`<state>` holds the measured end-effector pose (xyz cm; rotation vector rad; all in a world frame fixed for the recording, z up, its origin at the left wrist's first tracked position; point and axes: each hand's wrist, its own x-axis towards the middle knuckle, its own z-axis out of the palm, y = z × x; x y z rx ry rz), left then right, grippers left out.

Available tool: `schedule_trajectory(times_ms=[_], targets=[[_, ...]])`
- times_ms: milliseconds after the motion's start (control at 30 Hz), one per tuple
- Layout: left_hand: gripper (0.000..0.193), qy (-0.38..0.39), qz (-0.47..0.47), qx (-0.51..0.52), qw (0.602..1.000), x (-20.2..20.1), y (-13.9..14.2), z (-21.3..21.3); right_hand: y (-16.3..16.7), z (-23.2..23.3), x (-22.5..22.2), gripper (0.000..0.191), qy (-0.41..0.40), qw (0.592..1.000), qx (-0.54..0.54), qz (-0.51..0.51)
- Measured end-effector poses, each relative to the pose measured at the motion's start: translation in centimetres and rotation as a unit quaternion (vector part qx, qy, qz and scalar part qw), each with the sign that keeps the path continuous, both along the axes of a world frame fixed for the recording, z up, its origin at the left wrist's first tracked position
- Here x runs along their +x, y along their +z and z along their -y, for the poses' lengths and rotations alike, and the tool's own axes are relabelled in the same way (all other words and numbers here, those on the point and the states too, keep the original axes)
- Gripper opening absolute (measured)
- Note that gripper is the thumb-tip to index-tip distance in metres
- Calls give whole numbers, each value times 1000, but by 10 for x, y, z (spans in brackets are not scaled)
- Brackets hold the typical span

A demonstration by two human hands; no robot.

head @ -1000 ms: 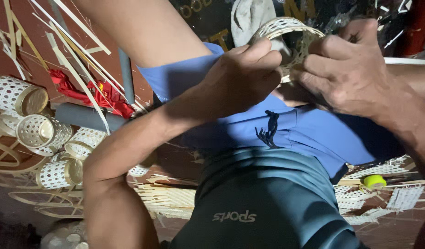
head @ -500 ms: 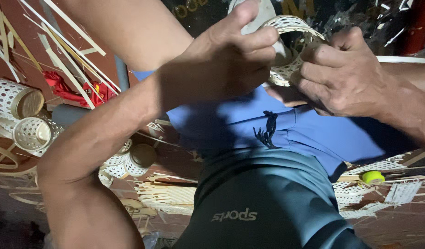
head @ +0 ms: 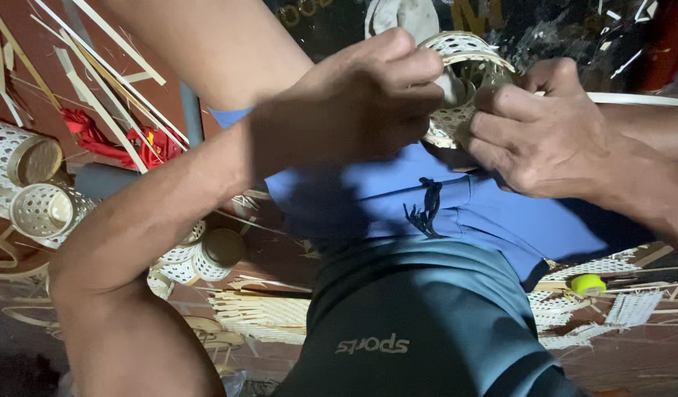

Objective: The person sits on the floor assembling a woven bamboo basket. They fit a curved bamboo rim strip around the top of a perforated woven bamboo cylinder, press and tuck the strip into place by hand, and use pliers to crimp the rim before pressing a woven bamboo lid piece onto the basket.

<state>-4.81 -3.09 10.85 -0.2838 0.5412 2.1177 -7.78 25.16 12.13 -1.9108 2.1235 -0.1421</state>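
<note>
So I had my left hand (head: 368, 95) clamped over one side of the little woven basket (head: 456, 81) and my right hand (head: 537, 132) pinching its other side, holding it up just above my blue shirt (head: 456, 206), with finished baskets (head: 37, 209) well off to the basket's left on the floor.

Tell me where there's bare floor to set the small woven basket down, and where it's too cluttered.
Both hands, left hand and right hand, grip the woven basket. Barest patch: reddish floor between the finished cups and the blue shorts. Crowded: left side with cups, strips and red cloth; lower right with woven scraps and a yellow-green roll.
</note>
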Motion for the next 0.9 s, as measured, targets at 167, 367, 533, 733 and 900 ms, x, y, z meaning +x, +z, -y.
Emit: schedule_trajectory(times_ms=[167,367,533,733,900], targets=[[9,-53,-762,-403,504,-7,-9,7,-18,-5,5,13,39,993,-87,73],[44,30,-682,-319,658,-5,-23,24,-7,-3,-7,20,17,994,-90,54],[58,152,-550,-465,677,43,-29,-7,0,9,-3,20,-80,981,-168,-45],[60,169,-405,-605,664,72,-39,-54,-17,19,8,20,-79,983,-165,12],[46,155,-405,-620,654,66,-34,-57,-18,31,5,23,-40,982,-184,8]])
